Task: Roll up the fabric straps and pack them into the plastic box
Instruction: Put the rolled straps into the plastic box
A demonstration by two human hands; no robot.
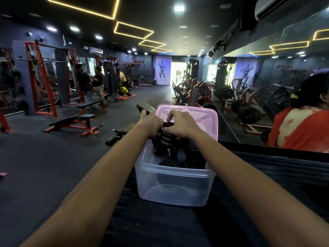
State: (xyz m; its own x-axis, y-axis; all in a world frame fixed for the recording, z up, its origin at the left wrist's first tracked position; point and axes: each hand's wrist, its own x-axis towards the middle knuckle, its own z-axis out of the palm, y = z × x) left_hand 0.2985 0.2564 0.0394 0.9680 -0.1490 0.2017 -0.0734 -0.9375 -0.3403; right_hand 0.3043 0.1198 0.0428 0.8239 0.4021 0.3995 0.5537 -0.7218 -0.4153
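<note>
Both hands, left hand (151,124) and right hand (183,124), curl their fingers round a black-and-grey fabric strap (164,139) above the far side of the clear plastic box (173,186). Rolled straps (170,163) lie inside the box, whose pink lid (204,120) stands just behind. No writing is legible.

A gym: red squat racks (41,79), weight benches (71,122), plate-loaded machines (249,111) and a bodybuilder poster (162,70)

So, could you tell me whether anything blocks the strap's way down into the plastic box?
Nothing visible does: both hands hold the striped strap right above the open plastic box, and the pink lid stands behind.
</note>
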